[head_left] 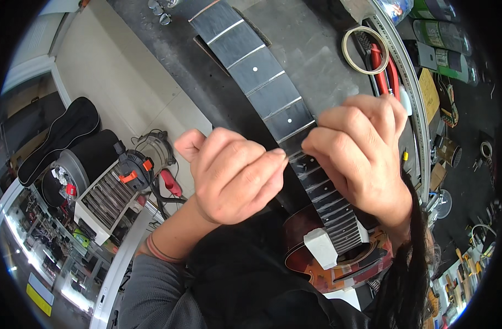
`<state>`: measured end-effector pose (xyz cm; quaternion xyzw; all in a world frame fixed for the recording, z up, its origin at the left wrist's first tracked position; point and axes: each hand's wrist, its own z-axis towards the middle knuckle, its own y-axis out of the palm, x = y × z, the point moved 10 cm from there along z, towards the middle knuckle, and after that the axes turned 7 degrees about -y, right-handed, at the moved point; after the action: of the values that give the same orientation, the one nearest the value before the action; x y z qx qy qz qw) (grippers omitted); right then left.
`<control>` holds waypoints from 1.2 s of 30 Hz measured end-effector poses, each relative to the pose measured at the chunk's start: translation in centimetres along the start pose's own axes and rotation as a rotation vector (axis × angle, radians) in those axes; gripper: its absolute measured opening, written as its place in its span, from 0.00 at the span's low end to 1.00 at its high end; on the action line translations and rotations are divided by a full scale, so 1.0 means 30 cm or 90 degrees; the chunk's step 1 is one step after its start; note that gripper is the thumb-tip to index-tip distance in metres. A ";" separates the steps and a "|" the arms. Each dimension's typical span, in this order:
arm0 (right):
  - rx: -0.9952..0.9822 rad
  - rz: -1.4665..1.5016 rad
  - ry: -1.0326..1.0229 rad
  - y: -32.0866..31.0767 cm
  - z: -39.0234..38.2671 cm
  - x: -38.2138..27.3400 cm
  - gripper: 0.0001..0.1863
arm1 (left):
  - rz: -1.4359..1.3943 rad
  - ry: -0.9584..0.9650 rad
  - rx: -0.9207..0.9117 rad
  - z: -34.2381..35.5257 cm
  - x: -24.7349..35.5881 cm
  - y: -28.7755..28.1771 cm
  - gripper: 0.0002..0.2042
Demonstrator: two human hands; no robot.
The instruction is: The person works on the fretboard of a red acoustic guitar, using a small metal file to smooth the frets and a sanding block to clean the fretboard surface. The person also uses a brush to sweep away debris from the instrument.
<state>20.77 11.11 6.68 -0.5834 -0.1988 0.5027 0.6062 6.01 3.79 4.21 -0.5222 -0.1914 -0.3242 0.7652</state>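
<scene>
A guitar's dark fretboard (245, 60) runs diagonally from the top middle toward me, with bright metal frets and white dot inlays. Its reddish-brown body (303, 236) lies partly hidden under my arms, and white paper (320, 248) covers part of the top beside the fretboard's end. My left hand (234, 178) is closed in a pinch just left of the neck. Over the fretboard's right edge, my right hand (360, 151) is also closed, fingertips pressed together. Whatever the fingertips hold, if anything, is too small or hidden to name.
To the right of the neck lie a tape roll (345, 48) and red-handled pliers (393, 77) on the dark workbench (295, 27). Eyeglasses (164, 19) rest at the far left. On the floor side are a black instrument case (59, 140) and a vacuum-like machine (135, 170).
</scene>
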 end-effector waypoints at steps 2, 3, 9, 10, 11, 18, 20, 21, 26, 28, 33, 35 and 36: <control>0.016 -0.007 -0.013 0.002 0.025 0.016 0.17 | 0.018 0.006 0.015 0.016 -0.017 0.001 0.20; 0.020 -0.010 -0.019 0.003 0.029 0.016 0.17 | 0.028 0.009 0.021 0.019 -0.023 -0.001 0.20; -0.009 -0.007 -0.016 0.009 -0.005 0.001 0.18 | 0.015 0.010 -0.008 -0.001 0.019 0.003 0.20; -0.019 -0.003 -0.010 0.006 -0.017 -0.004 0.18 | 0.006 0.006 -0.011 -0.005 0.024 0.006 0.20; -0.027 0.003 -0.001 -0.002 -0.030 -0.005 0.18 | -0.004 0.003 -0.014 -0.009 0.028 0.010 0.20; 0.017 -0.006 -0.011 -0.008 0.018 0.039 0.17 | 0.027 0.029 0.012 0.030 -0.004 0.010 0.21; 0.023 -0.013 -0.015 -0.004 0.021 0.039 0.17 | 0.062 0.039 0.014 0.030 -0.005 0.010 0.21; 0.024 -0.013 -0.013 -0.001 0.017 0.040 0.17 | 0.056 0.042 0.014 0.020 -0.001 0.015 0.21; 0.000 0.010 0.016 -0.002 -0.038 0.024 0.17 | 0.011 0.019 -0.022 0.007 0.034 0.026 0.20; 0.003 0.010 0.022 -0.011 -0.042 0.029 0.16 | -0.005 0.018 -0.019 0.013 0.033 0.030 0.21; 0.034 -0.010 -0.003 -0.011 0.004 0.069 0.16 | 0.033 0.029 0.010 0.058 0.008 0.026 0.21; 0.031 -0.011 -0.005 -0.005 0.006 0.070 0.16 | 0.055 0.029 0.004 0.052 0.007 0.028 0.20; 0.026 -0.003 -0.001 -0.002 0.002 0.069 0.16 | 0.048 0.026 -0.005 0.046 0.013 0.031 0.20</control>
<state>21.61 12.89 6.03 -0.5698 -0.1907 0.5056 0.6191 6.99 5.17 4.36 -0.5253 -0.1545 -0.3069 0.7785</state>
